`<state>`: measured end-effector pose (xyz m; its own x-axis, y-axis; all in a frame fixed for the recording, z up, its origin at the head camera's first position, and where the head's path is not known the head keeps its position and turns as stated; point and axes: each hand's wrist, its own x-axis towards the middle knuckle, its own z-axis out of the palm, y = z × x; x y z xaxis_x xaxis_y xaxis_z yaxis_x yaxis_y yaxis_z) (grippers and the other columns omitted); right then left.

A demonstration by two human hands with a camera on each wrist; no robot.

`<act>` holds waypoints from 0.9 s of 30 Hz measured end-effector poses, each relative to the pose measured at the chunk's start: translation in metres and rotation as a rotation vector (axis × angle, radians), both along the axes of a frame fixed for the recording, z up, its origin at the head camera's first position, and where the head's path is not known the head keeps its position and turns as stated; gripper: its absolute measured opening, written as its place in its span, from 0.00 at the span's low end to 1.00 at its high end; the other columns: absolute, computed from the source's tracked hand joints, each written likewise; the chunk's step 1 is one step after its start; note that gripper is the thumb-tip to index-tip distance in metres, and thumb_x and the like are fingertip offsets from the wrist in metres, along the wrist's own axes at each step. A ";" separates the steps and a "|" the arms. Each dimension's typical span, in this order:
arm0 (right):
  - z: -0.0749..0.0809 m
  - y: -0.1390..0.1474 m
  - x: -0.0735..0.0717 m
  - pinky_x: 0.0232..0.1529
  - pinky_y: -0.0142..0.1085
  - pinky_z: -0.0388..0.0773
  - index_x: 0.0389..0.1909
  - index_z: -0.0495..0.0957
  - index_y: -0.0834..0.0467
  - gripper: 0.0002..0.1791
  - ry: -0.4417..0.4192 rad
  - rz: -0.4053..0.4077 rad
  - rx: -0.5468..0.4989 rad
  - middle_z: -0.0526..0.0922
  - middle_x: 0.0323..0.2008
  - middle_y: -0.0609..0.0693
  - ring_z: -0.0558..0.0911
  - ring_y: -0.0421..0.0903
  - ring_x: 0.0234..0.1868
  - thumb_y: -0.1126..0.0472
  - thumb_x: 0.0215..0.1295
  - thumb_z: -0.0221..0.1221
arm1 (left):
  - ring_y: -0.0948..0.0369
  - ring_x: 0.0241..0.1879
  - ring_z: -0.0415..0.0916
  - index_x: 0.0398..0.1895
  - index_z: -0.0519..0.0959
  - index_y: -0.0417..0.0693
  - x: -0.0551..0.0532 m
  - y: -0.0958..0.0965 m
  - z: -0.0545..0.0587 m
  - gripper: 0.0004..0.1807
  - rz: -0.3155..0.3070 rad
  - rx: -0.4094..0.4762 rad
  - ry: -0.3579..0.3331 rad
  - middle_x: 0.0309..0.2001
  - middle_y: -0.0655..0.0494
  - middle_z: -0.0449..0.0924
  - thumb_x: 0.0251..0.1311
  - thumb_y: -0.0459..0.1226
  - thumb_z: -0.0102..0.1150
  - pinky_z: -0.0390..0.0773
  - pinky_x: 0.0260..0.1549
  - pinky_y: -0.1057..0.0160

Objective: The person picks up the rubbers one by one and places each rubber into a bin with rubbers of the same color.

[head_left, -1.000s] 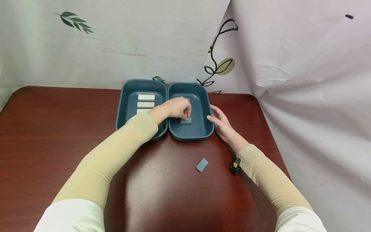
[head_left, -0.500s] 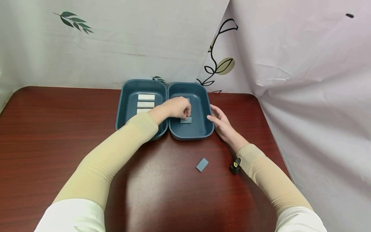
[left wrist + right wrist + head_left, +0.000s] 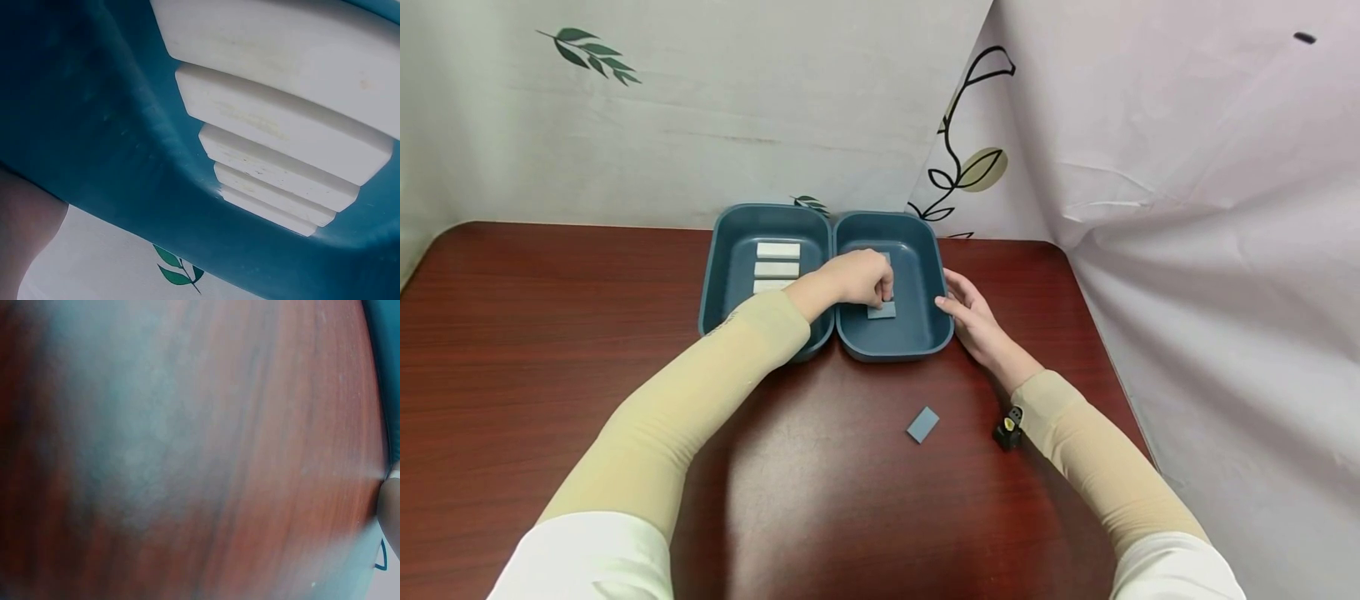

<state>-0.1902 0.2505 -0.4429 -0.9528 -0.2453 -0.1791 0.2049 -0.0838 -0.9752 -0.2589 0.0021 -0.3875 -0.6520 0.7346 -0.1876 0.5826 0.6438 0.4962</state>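
Two dark blue boxes stand side by side at the table's back. My left hand (image 3: 859, 277) reaches down into the right box (image 3: 895, 357) from the left, fingers curled. Its fingertips pinch a small grey-blue block (image 3: 882, 312) on the box floor. Another grey-blue block (image 3: 886, 257) lies behind, partly covered by the hand. On the right side, my right hand (image 3: 976, 323) holds the box's wall, thumb at the rim and fingers along the outside. In the right wrist view only a fingertip (image 3: 391, 509) shows beside the blue wall. One grey-blue block (image 3: 922, 425) lies on the table in front.
In the left box (image 3: 708, 275) several white blocks (image 3: 281, 131) lie in a row, partly hidden by my left forearm. A black device (image 3: 1007, 430) sits at my right wrist. Behind the brown table (image 3: 550, 350) hangs a pale curtain (image 3: 700, 117) with leaf prints.
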 end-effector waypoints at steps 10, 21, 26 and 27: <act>0.002 0.000 0.000 0.57 0.27 0.80 0.84 0.54 0.59 0.35 0.002 0.005 0.002 0.63 0.77 0.57 0.75 0.39 0.64 0.69 0.80 0.49 | 0.57 0.45 0.86 0.42 0.90 0.46 0.002 0.000 0.001 0.06 -0.005 -0.017 0.007 0.45 0.51 0.90 0.67 0.30 0.68 0.85 0.53 0.57; 0.001 0.000 0.000 0.57 0.27 0.80 0.84 0.54 0.58 0.35 -0.005 0.007 0.001 0.62 0.79 0.57 0.75 0.39 0.65 0.69 0.79 0.50 | 0.57 0.45 0.85 0.42 0.89 0.48 0.001 0.001 -0.002 0.05 -0.009 -0.043 0.024 0.43 0.53 0.89 0.67 0.31 0.70 0.85 0.52 0.57; 0.000 0.002 0.000 0.58 0.27 0.80 0.84 0.54 0.58 0.35 -0.004 0.009 0.005 0.62 0.78 0.57 0.75 0.40 0.65 0.68 0.80 0.50 | 0.57 0.45 0.86 0.41 0.89 0.47 -0.001 0.001 0.000 0.04 -0.013 -0.011 0.007 0.43 0.51 0.90 0.66 0.30 0.70 0.85 0.52 0.57; 0.000 0.002 0.000 0.58 0.27 0.80 0.84 0.54 0.59 0.35 -0.003 0.008 0.005 0.63 0.78 0.57 0.75 0.40 0.65 0.68 0.80 0.50 | 0.57 0.44 0.86 0.41 0.89 0.46 -0.001 0.001 0.001 0.05 -0.015 -0.001 0.003 0.42 0.51 0.90 0.66 0.30 0.69 0.85 0.51 0.56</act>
<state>-0.1901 0.2524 -0.4429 -0.9500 -0.2525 -0.1835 0.2088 -0.0772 -0.9749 -0.2601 0.0031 -0.3861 -0.6418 0.7438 -0.1867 0.5933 0.6359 0.4936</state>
